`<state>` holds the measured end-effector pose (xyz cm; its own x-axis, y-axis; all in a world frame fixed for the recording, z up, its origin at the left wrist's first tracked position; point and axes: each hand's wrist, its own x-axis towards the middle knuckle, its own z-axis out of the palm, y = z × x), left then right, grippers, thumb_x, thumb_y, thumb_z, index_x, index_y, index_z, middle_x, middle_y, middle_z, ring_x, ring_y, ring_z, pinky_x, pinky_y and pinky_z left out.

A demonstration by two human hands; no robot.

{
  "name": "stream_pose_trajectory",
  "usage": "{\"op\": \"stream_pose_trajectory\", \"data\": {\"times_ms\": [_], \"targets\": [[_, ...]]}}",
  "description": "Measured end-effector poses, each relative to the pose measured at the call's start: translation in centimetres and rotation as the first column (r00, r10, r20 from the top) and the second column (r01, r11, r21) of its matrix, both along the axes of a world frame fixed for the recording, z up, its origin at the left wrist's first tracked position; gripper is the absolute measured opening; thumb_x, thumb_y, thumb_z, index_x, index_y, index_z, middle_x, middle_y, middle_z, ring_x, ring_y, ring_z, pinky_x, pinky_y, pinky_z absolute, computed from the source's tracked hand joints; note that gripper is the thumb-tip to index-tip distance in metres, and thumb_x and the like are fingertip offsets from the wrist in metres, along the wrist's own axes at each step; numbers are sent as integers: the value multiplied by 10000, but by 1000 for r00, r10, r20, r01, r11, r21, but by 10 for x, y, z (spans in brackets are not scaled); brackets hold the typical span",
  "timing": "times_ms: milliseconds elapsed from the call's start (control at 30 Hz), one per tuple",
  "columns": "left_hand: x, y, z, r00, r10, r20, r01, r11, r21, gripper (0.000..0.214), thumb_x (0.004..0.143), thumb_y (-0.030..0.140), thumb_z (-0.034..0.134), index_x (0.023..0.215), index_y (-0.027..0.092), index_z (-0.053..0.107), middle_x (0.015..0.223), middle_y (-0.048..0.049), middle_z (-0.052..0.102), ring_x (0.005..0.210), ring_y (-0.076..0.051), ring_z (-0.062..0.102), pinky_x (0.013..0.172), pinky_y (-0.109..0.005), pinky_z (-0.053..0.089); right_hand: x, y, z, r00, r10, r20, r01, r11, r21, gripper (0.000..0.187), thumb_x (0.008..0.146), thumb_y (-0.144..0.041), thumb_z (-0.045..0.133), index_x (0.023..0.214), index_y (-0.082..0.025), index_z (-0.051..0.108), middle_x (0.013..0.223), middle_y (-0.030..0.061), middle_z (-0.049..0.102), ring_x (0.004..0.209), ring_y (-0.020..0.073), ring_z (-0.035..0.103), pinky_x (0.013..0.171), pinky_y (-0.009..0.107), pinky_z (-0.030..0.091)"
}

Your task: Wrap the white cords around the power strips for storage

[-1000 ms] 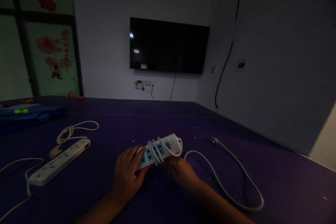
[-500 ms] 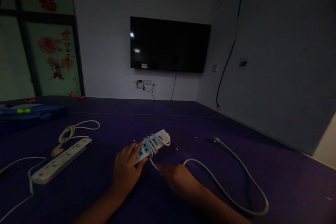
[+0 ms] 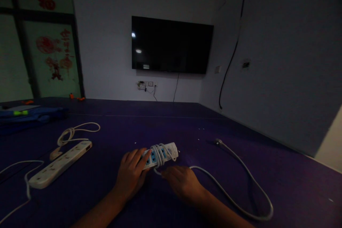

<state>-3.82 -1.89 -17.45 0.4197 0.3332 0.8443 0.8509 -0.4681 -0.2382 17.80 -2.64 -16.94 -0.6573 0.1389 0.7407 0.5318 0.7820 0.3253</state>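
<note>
My left hand [image 3: 133, 171] grips the near end of a white power strip [image 3: 172, 148] with blue sockets. Several turns of white cord [image 3: 159, 155] are wound around the strip's middle. Just right of the strip, my right hand [image 3: 184, 183] is closed on the cord close to where it leaves the windings. From there the loose length of cord [image 3: 260, 188] curves out over the purple surface and back to its plug [image 3: 218, 142]. The fingertips of my right hand are partly hidden.
On the left lies a second white power strip [image 3: 60, 165] with its own coiled cord [image 3: 70, 134]. Blue cloth [image 3: 40, 114] is farther back at the left. A black cable [image 3: 229, 66] hangs down the right wall, and a television [image 3: 172, 46] is mounted ahead.
The power strip has turned flatter, its far end lower and slightly to the right. My right hand has shifted a little, still on the cord beside the windings.
</note>
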Motion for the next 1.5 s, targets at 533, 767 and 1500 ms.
{"op": "stream_pose_trajectory", "data": {"times_ms": [533,767,1500], "targets": [[8,-11,8,965,-133,-224,143,989,27,383,902,131,330,1218,189,538,1158,-85,609,1025,-215,513,890,-385,340,11,-7,19,958,-282,-59,284,958,28,294,886,-418,481,885,-166,634,744,62,650,573,131,586,528,238,424],[5,-12,12,958,-187,-218,181,982,-45,400,846,171,433,1238,193,510,1148,-103,603,1012,-233,526,867,-408,386,13,-9,22,949,-310,-51,308,951,-39,349,851,-493,502,875,-173,639,740,56,637,551,126,566,517,241,392],[4,-9,5,959,-262,-106,258,965,-50,444,806,473,552,1101,142,567,973,-113,637,839,-223,587,702,-344,462,8,-9,20,973,-223,-56,222,975,-33,334,866,-469,493,904,-171,639,727,39,627,558,123,577,500,232,405]]}}
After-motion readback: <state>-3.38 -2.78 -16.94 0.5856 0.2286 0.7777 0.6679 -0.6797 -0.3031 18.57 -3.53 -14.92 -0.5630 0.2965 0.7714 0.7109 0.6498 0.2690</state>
